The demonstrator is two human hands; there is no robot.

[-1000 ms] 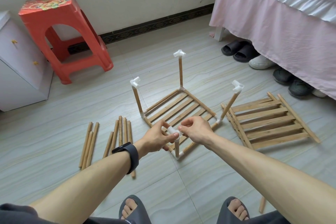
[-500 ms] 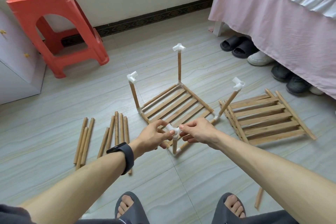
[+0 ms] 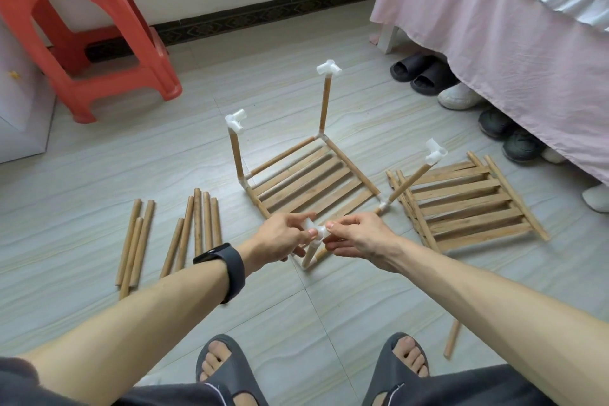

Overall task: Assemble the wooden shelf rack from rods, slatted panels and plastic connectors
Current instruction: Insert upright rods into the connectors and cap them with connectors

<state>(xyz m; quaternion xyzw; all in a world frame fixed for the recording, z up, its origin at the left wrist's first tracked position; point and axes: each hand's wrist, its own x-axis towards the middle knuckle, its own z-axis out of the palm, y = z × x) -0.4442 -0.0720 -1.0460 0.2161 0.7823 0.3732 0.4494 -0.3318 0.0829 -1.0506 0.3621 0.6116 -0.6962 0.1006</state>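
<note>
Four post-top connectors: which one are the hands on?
The nearest connector, on the front corner post: left hand and right hand both pinch it. The other three connectors stand untouched farther back.

The white connector (image 3: 319, 234) on the near post is mostly covered by the pinching fingertips of the left hand (image 3: 278, 237) and right hand (image 3: 359, 237). The red stool (image 3: 99, 26) and cabinet (image 3: 19, 122) run off the left edge. On the right, the bed (image 3: 510, 43) skirt hides parts of the shoes (image 3: 461, 97).
</note>
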